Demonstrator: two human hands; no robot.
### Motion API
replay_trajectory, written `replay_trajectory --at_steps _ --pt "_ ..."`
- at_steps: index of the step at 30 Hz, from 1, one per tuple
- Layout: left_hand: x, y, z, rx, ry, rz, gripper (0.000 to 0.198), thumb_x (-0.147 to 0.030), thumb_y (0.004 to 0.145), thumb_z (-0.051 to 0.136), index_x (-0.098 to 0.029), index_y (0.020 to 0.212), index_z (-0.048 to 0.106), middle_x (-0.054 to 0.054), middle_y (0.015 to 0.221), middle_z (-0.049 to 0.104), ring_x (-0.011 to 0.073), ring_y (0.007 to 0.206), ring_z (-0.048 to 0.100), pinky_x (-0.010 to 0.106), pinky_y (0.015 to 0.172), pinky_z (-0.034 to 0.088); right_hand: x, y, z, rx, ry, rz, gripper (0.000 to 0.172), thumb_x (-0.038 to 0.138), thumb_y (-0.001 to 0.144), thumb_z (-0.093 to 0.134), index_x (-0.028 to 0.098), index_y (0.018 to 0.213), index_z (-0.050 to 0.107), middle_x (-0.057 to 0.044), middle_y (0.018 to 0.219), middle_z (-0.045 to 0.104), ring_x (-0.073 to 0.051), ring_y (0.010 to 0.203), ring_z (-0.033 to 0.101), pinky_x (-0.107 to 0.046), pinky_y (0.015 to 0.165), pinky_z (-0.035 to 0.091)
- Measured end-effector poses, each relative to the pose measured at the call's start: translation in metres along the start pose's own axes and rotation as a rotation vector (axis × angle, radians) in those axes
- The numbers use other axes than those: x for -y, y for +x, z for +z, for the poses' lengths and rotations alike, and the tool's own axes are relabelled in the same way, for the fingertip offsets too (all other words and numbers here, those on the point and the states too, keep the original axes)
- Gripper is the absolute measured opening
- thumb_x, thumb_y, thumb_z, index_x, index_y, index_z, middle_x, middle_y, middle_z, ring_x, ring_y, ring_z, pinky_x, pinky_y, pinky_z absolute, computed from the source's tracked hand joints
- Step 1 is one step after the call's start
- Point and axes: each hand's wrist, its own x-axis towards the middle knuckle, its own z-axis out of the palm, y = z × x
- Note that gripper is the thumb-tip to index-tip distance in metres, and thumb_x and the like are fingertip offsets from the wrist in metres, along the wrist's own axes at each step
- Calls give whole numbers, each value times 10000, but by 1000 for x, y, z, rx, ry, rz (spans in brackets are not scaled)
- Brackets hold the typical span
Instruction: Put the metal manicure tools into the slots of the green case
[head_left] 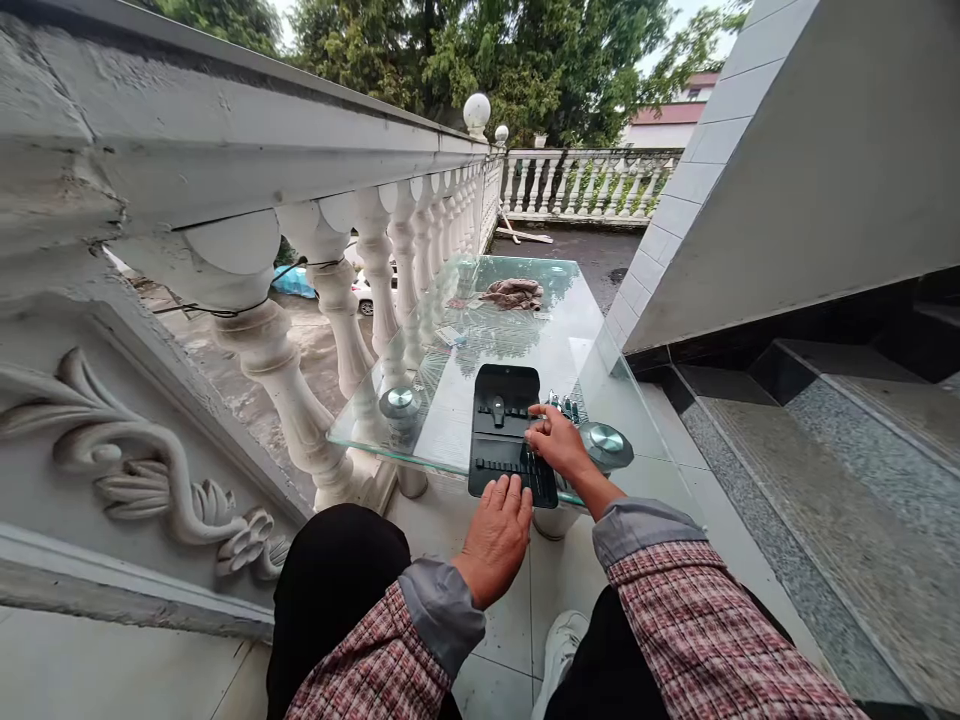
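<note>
An unfolded black tool case (506,385) with rows of loops lies near the front edge of the glass table (442,455). My left hand (501,525) rests on the case's near edge, fingers stretched out and flat. Over the right side of the case is my right hand (556,440), its thumb and fingers bent in a pinch; whatever they hold is too small to make out. Several thin metal tools (534,470) sit in the loops just below it. One dark, round-ended tool (498,410) is in the far half. Shiny metal tools (564,405) lie on the glass beyond my right hand, partly hidden.
A crumpled brown cloth (514,293) and a small flat packet (451,337) lie farther back on the glass. Round metal discs (606,440) cap the table legs. A white balustrade (352,290) runs along the left, and stone steps (817,470) rise at right.
</note>
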Motion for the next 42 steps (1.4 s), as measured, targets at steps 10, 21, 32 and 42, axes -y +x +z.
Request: replay_trajectory --at_steps 10,21,32,42 --pt "1 -1 2 -2 16 -26 457 -259 894 466 -69 1307 424 183 1382 407 288 1257 414 435 1004 360 -4 3 -3 18 -316 -37 289 217 728 510 212 1005 592 17 665 604 -141 648 544 -262 638 389" --pt "0 -1 1 11 41 0 457 -237 892 465 -48 1307 424 202 1390 386 291 1263 407 440 998 363 4 5 -11 36 -558 -94 183 301 810 480 225 823 646 -8 771 632 -143 712 545 -241 628 349" --pt "1 1 6 -5 110 25 381 -164 920 397 -54 1280 454 185 1376 413 268 1225 460 423 969 398 7 1 -13 125 -729 -135 163 301 771 565 202 776 694 -48 823 600 -147 742 538 -235 620 343" --pt "1 2 12 -29 97 26 408 -146 907 372 -32 1297 406 223 1368 405 240 1265 418 411 1025 356 12 -4 -16 141 -802 -257 217 236 825 510 192 815 723 -78 886 611 -182 878 531 -275 768 382"
